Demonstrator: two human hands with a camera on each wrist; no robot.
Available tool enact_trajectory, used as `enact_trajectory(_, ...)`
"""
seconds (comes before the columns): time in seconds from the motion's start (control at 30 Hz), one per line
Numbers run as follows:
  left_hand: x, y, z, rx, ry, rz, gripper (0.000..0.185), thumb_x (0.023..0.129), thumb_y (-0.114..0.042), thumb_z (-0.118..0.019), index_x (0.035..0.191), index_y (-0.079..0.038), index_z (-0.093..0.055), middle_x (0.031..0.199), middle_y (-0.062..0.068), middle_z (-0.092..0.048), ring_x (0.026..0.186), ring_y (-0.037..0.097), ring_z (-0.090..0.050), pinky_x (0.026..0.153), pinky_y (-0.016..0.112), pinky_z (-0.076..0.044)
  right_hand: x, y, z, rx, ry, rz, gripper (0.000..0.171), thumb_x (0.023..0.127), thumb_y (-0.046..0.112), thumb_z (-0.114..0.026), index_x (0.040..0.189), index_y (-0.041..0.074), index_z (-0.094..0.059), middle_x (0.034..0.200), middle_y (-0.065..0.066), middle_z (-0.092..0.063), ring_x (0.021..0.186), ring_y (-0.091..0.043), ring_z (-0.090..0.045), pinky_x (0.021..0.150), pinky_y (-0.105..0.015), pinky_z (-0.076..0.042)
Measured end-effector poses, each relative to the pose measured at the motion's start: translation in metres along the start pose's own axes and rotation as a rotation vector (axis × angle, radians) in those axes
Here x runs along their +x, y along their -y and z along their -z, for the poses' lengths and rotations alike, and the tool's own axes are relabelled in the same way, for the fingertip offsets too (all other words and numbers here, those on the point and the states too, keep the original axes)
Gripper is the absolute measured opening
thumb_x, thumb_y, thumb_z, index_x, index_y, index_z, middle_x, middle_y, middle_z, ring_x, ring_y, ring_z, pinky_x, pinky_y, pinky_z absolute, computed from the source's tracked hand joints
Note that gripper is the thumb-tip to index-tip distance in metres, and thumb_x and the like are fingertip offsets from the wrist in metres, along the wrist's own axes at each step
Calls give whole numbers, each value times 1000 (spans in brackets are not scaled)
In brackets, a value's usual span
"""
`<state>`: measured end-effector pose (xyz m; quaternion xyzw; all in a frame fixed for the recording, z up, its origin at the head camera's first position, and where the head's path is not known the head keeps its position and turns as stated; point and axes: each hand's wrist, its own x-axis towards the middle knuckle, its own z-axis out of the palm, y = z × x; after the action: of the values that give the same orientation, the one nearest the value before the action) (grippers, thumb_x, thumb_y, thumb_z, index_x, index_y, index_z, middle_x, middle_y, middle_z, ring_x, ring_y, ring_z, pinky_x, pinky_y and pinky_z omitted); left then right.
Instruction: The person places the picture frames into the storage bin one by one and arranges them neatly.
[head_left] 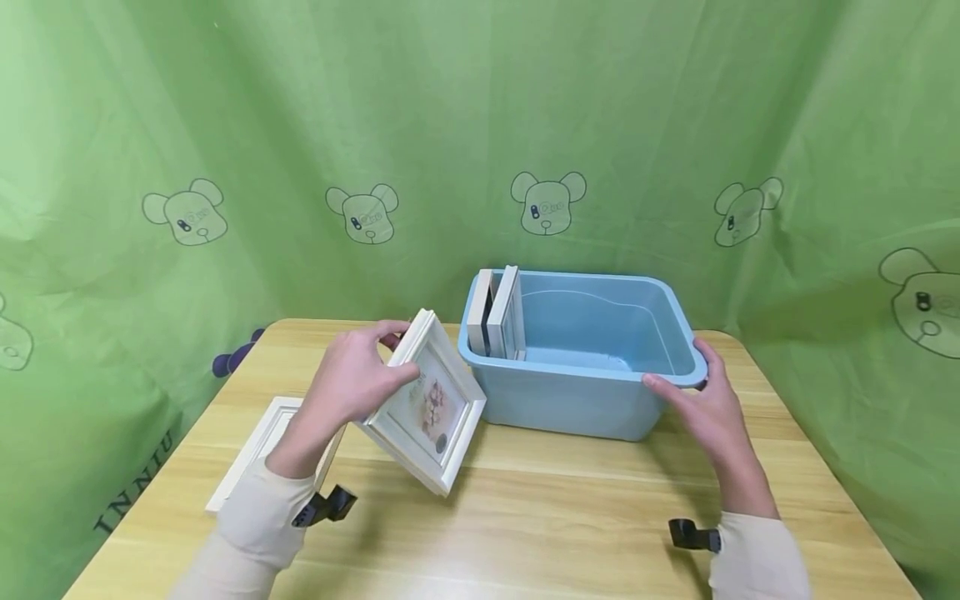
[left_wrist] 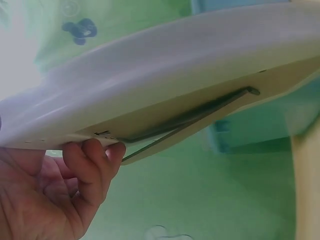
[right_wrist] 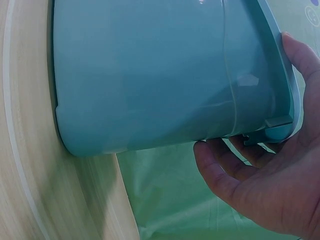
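Observation:
My left hand (head_left: 358, 371) grips a white picture frame (head_left: 431, 404) by its upper left edge, thumb on the front and fingers behind. The frame is tilted above the table, left of the blue plastic bin (head_left: 558, 404), with a flower print facing right. In the left wrist view its back shows a thin stand leg (left_wrist: 192, 117), and my fingertips (left_wrist: 116, 150) touch that back. At the bin's right front corner, my right hand (head_left: 705, 404) holds the rim, thumb on top and fingers round the outside. Two white frames (head_left: 504, 312) stand upright inside the bin's left end.
Another white frame (head_left: 258, 446) lies on the wooden table (head_left: 555, 517) at the left, partly hidden by my left forearm. A green curtain (head_left: 450, 100) with bear faces hangs behind and at both sides. Something purple (head_left: 232, 358) shows past the table's left edge.

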<state>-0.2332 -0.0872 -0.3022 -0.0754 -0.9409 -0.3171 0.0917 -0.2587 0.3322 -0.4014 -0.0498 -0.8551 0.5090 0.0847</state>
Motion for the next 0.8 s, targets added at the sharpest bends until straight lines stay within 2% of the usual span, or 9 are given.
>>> enact_trajectory(0.2, 1, -16, 19, -36, 4, -57, 45, 67, -27, -62, 112, -25, -58, 88, -5, -60, 46, 10, -54, 42, 24, -49, 0, 1, 0, 1, 0, 2, 98, 74, 48, -64, 141, 36, 7, 150, -15, -9, 132, -43, -17, 100, -65, -21)
enact_trajectory(0.4, 4, -31, 33, -125, 36, -85, 45, 69, -24, -62, 113, -23, -58, 90, -3, -61, 56, 12, -60, 46, 24, -51, -1, -1, -1, 0, -2, -10, 98, 74, 49, -64, 141, 36, 7, 150, -14, -7, 132, -42, -16, 100, -65, -20)
enact_trajectory(0.6, 11, -43, 41, -215, 29, -119, 46, 70, -20, -63, 115, -20, -58, 93, 1, -60, 67, 15, -63, 48, 25, -53, -1, 1, -1, -3, -2, -1, 99, 74, 49, -64, 141, 35, 7, 150, -15, -9, 132, -43, -18, 99, -65, -21)
enact_trajectory(0.8, 17, -49, 45, -263, 15, -138, 47, 70, -19, -64, 117, -19, -57, 94, 2, -60, 69, 16, -64, 49, 26, -54, -2, 2, -1, 11, 2, -8, 98, 74, 48, -64, 141, 36, 7, 150, -15, -9, 132, -43, -18, 99, -65, -21)
